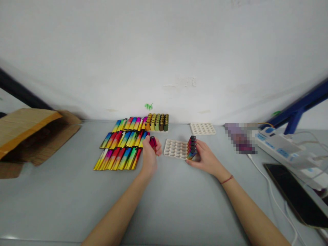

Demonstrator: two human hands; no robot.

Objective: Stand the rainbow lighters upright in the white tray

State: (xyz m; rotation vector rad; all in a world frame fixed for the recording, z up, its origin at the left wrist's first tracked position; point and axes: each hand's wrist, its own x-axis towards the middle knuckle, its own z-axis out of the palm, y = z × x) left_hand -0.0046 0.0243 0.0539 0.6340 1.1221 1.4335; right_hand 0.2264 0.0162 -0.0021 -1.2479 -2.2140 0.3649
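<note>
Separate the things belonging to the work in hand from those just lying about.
Work: tube in left hand; tubes at right hand; white tray; tubes lying in rows; upright tubes behind; probably spare tray.

Lying about, apparently: dark-screened device; power strip; white cable; perhaps cardboard box.

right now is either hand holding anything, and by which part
Left hand grips at least one tube below its dark top; right hand cups the tube row from the right, grip unclear.

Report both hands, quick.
Left hand: closed, holding at least one dark-topped lighter.
Right hand: closed around the row of lighters at the tray's right edge.
</note>
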